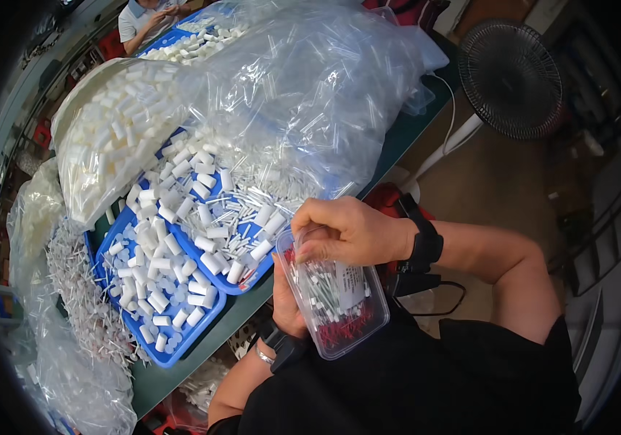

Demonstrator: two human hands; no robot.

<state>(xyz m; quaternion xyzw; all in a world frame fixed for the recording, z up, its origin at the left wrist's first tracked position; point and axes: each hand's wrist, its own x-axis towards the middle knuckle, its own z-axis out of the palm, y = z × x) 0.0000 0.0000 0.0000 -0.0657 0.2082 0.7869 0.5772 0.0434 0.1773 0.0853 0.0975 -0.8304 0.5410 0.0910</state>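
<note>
A clear rectangular plastic box (374, 316) is tilted in front of my body. Inside it lie thin sticks with white ends (321, 293) and a bed of fine red pieces (347, 330); a printed white label shows on it. My left hand (286, 303) is closed around the box's left side, its fingers partly hidden behind it. Over the box's far end, my right hand (347, 230) is curled with thumb and fingers together. What those fingers pinch, if anything, is hidden. Black bands circle both wrists.
Blue trays (180, 353) hold white cylinders and thin white sticks on a green table (173, 380). Large clear bags (303, 80) and a bag of white cylinders (118, 123) crowd its far side. A fan (511, 78) stands right. Another person (152, 18) sits at far left.
</note>
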